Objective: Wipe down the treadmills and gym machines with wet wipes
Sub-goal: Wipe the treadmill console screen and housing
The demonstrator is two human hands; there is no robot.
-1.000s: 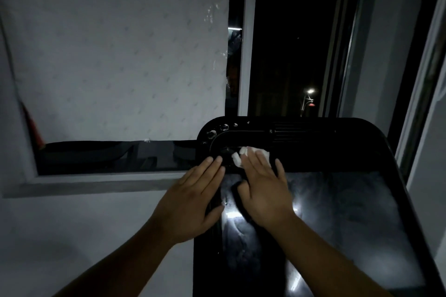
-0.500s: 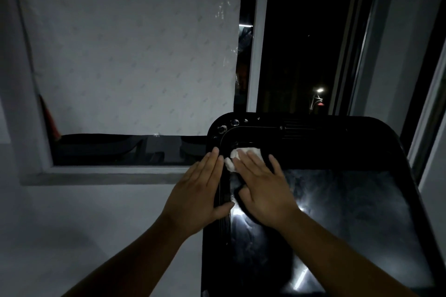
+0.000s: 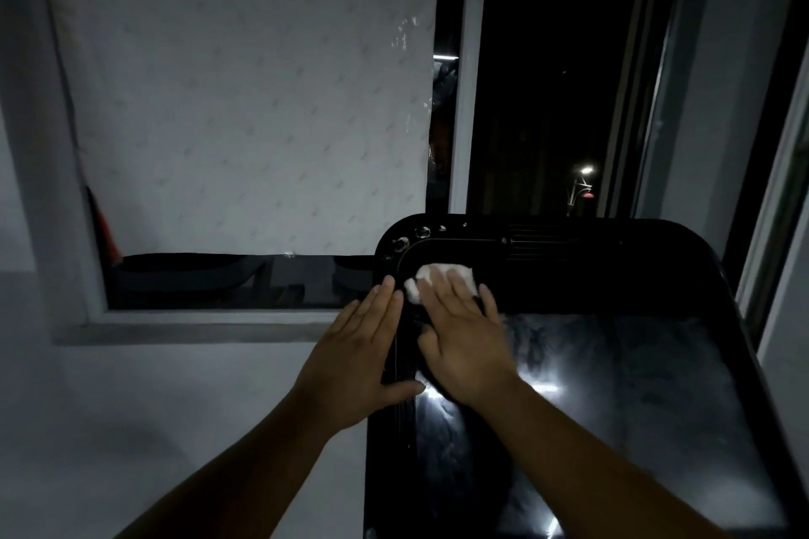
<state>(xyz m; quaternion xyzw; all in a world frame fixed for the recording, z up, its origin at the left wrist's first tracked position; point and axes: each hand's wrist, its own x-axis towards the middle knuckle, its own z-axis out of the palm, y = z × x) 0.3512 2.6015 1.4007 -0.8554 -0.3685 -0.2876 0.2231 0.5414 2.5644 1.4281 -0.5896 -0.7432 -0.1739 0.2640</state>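
The left hand [image 3: 359, 363] lies flat on the left rim of the glossy black rectangular machine console [image 3: 634, 385], fingers straight and together, thumb hooked over the rim; it grips nothing. It probably braces the console. If this bracing lapses, wiping pressure may rock the console.

At the console's upper left corner sits a row of small round metal-ringed buttons [image 3: 399, 244]. Moisture squeezed from the wipe may seep around them.

The crumpled white wet wipe [image 3: 421, 276] sits just inside that corner, pinned against the console under the fingertips of the right hand [image 3: 468, 346]. The right hand is flat, fingers extended and slightly spread, pressing rather than clasping. The wipe may therefore slide out from under the fingers during a fast stroke.

Along the console's top edge, right of the wipe, runs a slatted vent [image 3: 543, 232]; liquid may enter it.

The console's face shows smears and glare. The dim light may hide missed patches.
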